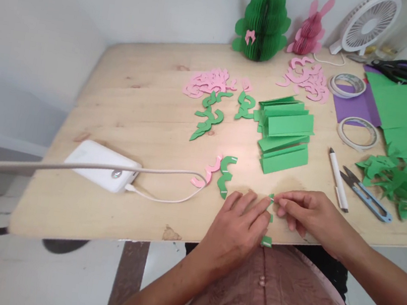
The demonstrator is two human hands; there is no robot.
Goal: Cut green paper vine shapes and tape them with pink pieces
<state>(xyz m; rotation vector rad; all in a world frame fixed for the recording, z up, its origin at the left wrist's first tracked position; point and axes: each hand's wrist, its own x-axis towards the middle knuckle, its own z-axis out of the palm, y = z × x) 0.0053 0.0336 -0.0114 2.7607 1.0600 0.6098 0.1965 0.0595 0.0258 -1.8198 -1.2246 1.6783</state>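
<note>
My left hand (238,226) lies flat near the table's front edge, fingers stretched over a green paper cutout (267,241). Most of that cutout is hidden; its visible tabs carry short whitish strips. At its upper tab, my right hand (309,214) pinches with thumb and forefinger. What sits between those fingertips is too small to make out. Just beyond the left fingertips lie a wavy green paper strip (226,176) and a wavy pink paper strip (213,167), both with whitish strips on them. Folded green paper (289,127) stands farther back.
A white power bank (100,162) lies left, its cable crossing the pink strip. At right are a pen (338,180), blue thread snips (367,196), tape rolls (358,134), black scissors (395,69) and green scraps (400,182). Behind stand paper rabbits (264,24) and a fan (370,25).
</note>
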